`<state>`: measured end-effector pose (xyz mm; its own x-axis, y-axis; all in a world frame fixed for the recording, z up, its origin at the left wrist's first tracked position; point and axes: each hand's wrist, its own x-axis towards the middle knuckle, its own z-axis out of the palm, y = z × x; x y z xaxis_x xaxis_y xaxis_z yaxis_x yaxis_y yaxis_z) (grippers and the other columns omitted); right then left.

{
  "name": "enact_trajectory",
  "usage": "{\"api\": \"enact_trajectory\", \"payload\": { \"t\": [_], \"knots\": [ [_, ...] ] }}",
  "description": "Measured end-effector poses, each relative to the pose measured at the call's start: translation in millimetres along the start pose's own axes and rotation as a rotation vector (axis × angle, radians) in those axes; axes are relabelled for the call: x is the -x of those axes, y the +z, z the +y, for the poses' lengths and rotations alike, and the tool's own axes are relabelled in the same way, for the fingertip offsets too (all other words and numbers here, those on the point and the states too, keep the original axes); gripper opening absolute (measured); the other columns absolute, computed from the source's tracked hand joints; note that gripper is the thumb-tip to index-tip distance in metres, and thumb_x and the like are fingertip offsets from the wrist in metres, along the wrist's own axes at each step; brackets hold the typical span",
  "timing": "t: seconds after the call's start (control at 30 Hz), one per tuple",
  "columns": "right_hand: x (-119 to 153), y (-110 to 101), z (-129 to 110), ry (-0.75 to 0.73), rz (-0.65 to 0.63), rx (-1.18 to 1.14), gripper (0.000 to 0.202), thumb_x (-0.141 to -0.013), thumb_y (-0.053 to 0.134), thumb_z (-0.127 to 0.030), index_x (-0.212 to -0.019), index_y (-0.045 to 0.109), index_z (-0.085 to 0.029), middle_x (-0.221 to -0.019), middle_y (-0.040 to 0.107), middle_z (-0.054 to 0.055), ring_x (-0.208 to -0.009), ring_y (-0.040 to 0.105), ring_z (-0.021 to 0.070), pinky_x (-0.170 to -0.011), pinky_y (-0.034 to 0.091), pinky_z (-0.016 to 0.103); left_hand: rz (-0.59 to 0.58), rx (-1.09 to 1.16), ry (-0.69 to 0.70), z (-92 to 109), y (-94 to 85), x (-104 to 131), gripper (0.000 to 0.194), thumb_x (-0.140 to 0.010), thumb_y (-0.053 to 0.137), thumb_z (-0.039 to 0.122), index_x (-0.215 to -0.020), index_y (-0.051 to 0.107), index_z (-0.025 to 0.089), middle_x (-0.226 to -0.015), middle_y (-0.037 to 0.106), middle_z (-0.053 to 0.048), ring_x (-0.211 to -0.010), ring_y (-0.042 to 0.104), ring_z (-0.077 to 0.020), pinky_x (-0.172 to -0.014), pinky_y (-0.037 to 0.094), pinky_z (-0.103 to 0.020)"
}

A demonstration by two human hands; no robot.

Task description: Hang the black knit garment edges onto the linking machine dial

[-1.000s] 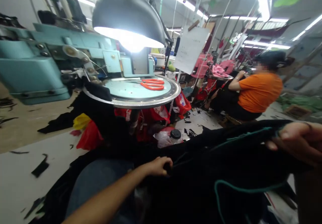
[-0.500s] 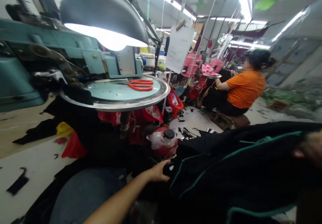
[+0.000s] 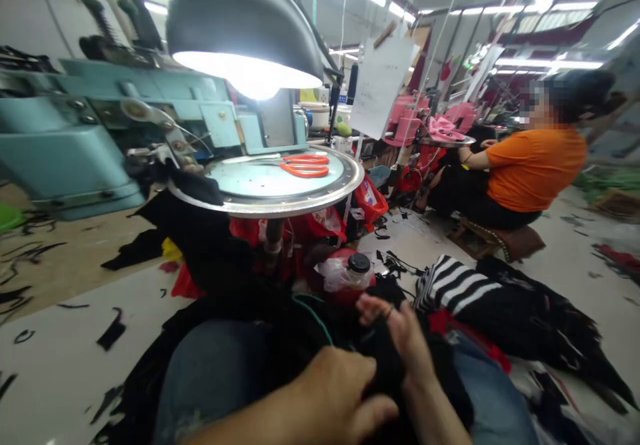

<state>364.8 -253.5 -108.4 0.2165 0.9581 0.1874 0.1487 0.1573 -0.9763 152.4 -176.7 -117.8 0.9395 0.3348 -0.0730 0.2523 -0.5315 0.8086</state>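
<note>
The landmark is the round, metal-rimmed plate (image 3: 270, 205) of the light-blue machine (image 3: 70, 158). Black fabric (image 3: 300, 338) with a teal cord (image 3: 316, 317) along it lies below the plate, over the person's lap. The left hand (image 3: 345, 391) is over the fabric, fingers curled, thumb extended; blur makes it uncertain whether cloth is gripped. The right hand (image 3: 400, 338) is beside it, fingers released and extended upward. Orange-handled scissors (image 3: 305, 165) rest on top of the plate, under the black dome lamp (image 3: 245, 25). A black-capped red container (image 3: 350, 278) stands below the plate. Right of the plate sits a person in an orange shirt (image 3: 535, 165).
</note>
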Motion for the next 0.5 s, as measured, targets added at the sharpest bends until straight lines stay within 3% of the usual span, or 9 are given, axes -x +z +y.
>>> {"api": "enact_trajectory", "payload": {
  "t": [0.03,0.07,0.13,0.17,0.23,0.3,0.4,0.5],
  "knots": [
    [-1.3,1.7,3.8,-0.008,0.104,-0.119,0.061,-0.088,0.032,-0.077,-0.102,0.067,-0.029,-0.101,0.072,0.002,-0.093,0.069,0.0230,-0.088,0.058,0.044,-0.076,0.112,-0.033,-4.7,20.8,6.5,0.054,-0.084,0.063,0.058,-0.126,0.058,0.026,-0.093,0.070,-0.004,-0.075,0.062,-0.0194,-0.068,0.045,-0.028],
    [0.4,-2.8,3.0,-0.007,0.232,-0.271,0.064,-0.086,0.031,-0.079,-0.101,0.068,-0.028,-0.096,0.073,0.001,-0.086,0.069,0.0214,-0.090,0.058,0.043,-0.065,0.189,-0.137,-16.5,39.1,11.3,0.064,-0.083,0.065,0.056,-0.138,0.047,0.028,-0.103,0.070,-0.003,-0.084,0.064,-0.0199,-0.072,0.047,-0.027],
    [10.3,-22.2,-9.2,0.037,0.487,-0.647,0.060,-0.080,0.053,-0.074,-0.108,0.068,-0.023,-0.086,0.074,-0.001,-0.061,0.064,0.0155,-0.089,0.059,0.041,-0.041,0.245,-0.355,-54.1,64.3,14.9,0.048,-0.089,0.056,0.057,-0.122,0.059,0.022,-0.103,0.070,-0.004,-0.093,0.063,-0.0200,-0.080,0.049,-0.028],
    [16.8,-32.2,-18.4,0.062,0.544,-0.772,0.065,-0.075,0.064,-0.068,-0.118,0.066,-0.020,-0.083,0.075,-0.001,-0.048,0.056,0.0118,-0.087,0.060,0.040,-0.060,0.260,-0.418,-75.5,70.6,12.8,0.043,-0.095,0.047,0.056,-0.108,0.065,0.018,-0.096,0.070,-0.004,-0.089,0.064,-0.0188,-0.078,0.050,-0.029],
    [29.6,-44.2,-37.1,0.057,0.551,-0.872,0.081,-0.069,0.076,-0.059,-0.136,0.056,-0.017,-0.082,0.077,0.000,-0.036,0.040,0.0076,-0.080,0.061,0.039,-0.087,0.272,-0.521,-113.1,73.4,0.1,0.047,-0.100,0.040,0.053,-0.092,0.067,0.014,-0.084,0.068,-0.004,-0.078,0.065,-0.0161,-0.073,0.053,-0.030],
    [39.1,-42.4,-50.0,0.011,0.501,-0.831,0.091,-0.065,0.081,-0.056,-0.143,0.049,-0.019,-0.090,0.079,0.002,-0.035,0.038,0.0079,-0.075,0.061,0.039,-0.050,0.264,-0.608,-137.8,69.2,-20.6,0.041,-0.098,0.048,0.049,-0.097,0.066,0.013,-0.088,0.068,-0.004,-0.078,0.066,-0.0165,-0.073,0.055,-0.033],
    [46.0,-28.4,-54.3,-0.035,0.452,-0.706,0.091,-0.064,0.081,-0.057,-0.142,0.050,-0.023,-0.105,0.077,0.005,-0.044,0.049,0.0123,-0.068,0.060,0.039,0.072,0.240,-0.675,-154.7,63.3,-49.0,0.035,-0.095,0.058,0.042,-0.117,0.061,0.014,-0.115,0.065,-0.008,-0.098,0.065,-0.0219,-0.085,0.056,-0.042],
    [48.0,-22.6,-51.4,-0.085,0.464,-0.618,0.085,-0.066,0.079,-0.057,-0.140,0.052,-0.026,-0.107,0.076,0.004,-0.055,0.055,0.0157,-0.067,0.058,0.038,0.059,0.276,-0.684,-163.3,69.7,-54.4,0.036,-0.095,0.060,0.037,-0.124,0.058,0.016,-0.126,0.060,-0.010,-0.109,0.062,-0.0244,-0.091,0.054,-0.046]
  ]
}}
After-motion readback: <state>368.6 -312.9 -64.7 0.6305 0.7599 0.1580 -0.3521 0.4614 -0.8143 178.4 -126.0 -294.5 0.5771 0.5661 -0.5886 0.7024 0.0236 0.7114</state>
